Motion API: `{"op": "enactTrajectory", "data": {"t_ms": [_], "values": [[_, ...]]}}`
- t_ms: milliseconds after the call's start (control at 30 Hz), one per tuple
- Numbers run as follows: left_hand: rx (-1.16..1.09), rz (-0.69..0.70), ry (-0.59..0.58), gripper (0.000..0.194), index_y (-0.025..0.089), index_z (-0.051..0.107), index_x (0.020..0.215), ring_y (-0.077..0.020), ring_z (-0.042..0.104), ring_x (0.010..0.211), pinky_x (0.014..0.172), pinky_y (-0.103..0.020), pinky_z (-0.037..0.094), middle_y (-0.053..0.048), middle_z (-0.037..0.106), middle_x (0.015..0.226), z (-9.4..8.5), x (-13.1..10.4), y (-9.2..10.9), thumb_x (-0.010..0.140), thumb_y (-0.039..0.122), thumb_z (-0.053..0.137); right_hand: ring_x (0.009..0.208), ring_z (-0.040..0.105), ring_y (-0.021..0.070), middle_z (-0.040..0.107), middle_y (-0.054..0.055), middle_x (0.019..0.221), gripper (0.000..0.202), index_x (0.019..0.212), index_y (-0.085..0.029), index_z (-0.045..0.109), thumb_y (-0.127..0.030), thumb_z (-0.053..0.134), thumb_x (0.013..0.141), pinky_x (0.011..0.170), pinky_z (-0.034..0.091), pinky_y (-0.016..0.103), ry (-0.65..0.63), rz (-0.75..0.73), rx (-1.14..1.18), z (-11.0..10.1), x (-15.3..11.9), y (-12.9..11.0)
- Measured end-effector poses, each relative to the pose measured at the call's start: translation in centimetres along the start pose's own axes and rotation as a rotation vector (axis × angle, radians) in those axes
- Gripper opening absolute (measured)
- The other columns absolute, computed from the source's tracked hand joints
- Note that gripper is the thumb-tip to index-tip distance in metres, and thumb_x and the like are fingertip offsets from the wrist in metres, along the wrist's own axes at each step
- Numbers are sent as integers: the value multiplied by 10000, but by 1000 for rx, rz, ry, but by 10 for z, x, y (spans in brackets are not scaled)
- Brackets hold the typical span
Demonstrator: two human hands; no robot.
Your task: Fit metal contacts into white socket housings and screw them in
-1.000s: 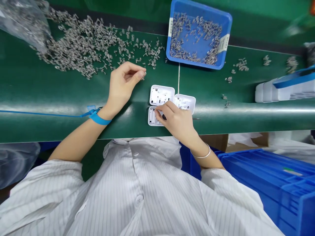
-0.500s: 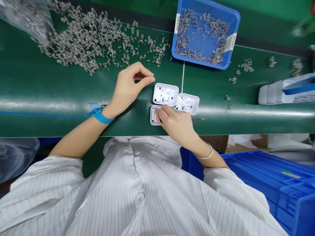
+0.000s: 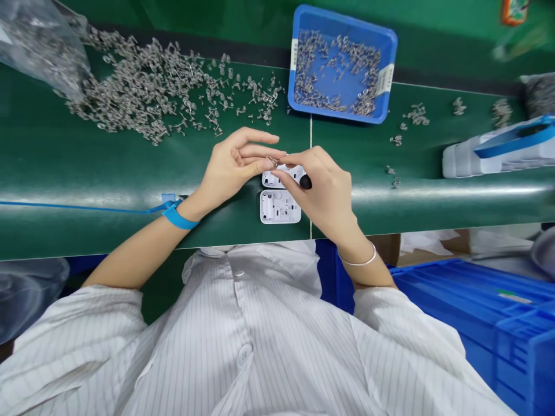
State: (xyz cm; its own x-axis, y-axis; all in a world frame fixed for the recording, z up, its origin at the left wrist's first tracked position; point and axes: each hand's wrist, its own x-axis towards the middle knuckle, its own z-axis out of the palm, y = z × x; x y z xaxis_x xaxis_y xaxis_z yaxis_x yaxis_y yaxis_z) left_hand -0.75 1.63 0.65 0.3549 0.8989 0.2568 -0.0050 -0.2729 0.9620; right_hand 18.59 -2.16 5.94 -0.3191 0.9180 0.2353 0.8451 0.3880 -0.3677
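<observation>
My left hand (image 3: 238,162) pinches a small metal spring (image 3: 272,162) between thumb and fingertips, its index finger stretched out above. Meeting it from the right, my right hand (image 3: 323,188) has thumb and index finger closed close to the same spring. A black rounded tool end (image 3: 306,182) shows in the right hand's grip; the rest of that tool is hidden. Below the hands, a white plastic housing (image 3: 280,207) lies with its moulded inside facing up. Behind the fingers is a second white housing (image 3: 271,180), partly covered. A third one is hidden from view.
Loose metal springs (image 3: 143,86) are heaped at the back left beside a clear plastic bag (image 3: 43,49). A blue bin (image 3: 342,118) holding more springs stands at the back. To the right are small spring clusters (image 3: 417,114) and stacked white parts with a blue strap (image 3: 489,153).
My right hand has lifted off the lower housing and moved up to meet my left hand. A metal spring now shows at their fingertips. The whole view has shifted slightly.
</observation>
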Motion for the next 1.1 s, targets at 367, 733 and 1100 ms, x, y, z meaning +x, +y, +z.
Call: {"op": "enactTrajectory", "data": {"t_ms": [367,733,1100], "values": [[-62,-46,-61,437,275,551,1295,-223,736,1095,945,-382,660,-32,732,1165,3,-3,3,954,511,687,859,651,143,704,44,1004,293,1098,-228,698,-420,481,1057,651,458,248,15,-71,36,2,1,7],[78,-23,-44,347,231,679,1183,-201,732,1063,960,-362,640,-57,725,1161,3,-3,8,965,500,667,976,667,181,726,46,1054,221,1096,-239,709,-310,516,1015,801,527,305,19,19,78,-2,4,3],[-13,-66,-91,486,277,670,1278,-234,737,1092,958,-414,662,-43,735,1208,3,-4,10,897,574,722,850,643,158,699,35,967,198,1068,-229,703,-343,553,1007,775,517,325,33,9,190,-5,3,7]]}}
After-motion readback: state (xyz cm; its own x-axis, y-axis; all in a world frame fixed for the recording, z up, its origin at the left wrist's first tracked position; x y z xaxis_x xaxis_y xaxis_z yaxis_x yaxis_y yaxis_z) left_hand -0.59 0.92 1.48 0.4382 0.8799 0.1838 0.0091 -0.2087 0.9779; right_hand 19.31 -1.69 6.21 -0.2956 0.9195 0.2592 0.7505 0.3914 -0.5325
